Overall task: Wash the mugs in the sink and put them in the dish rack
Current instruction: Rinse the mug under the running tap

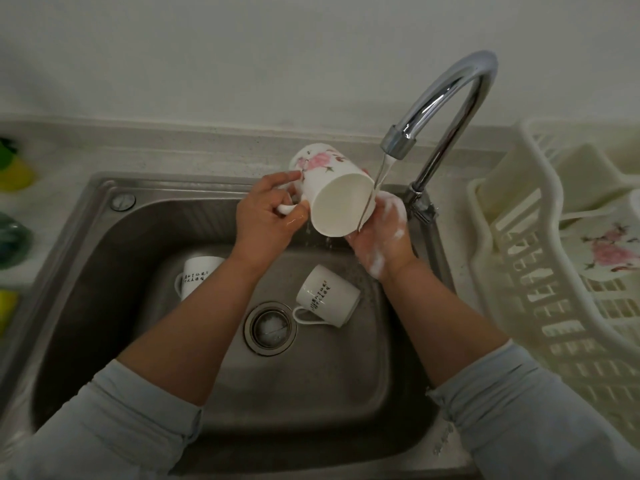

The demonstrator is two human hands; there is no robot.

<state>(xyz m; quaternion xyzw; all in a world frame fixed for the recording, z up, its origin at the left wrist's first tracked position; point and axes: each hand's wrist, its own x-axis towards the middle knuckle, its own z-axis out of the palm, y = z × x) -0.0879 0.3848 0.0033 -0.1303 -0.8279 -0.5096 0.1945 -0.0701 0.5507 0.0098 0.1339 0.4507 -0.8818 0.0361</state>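
We hold the floral mug [329, 183] over the sink [104, 237], left hand [266, 220] curled round its handle, soapy right hand [384, 233] cupping its side; best rotate it slowly under the stream [383, 169].

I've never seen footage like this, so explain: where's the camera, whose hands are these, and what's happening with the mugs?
The camera sits on a person's head, looking down at a sink. No machine, just bare hands. The left hand grips the floral mug by its handle; the soapy right hand cups its side under the running tap. Two lettered mugs lie in the sink. The dish rack on the right holds a second flowered mug.
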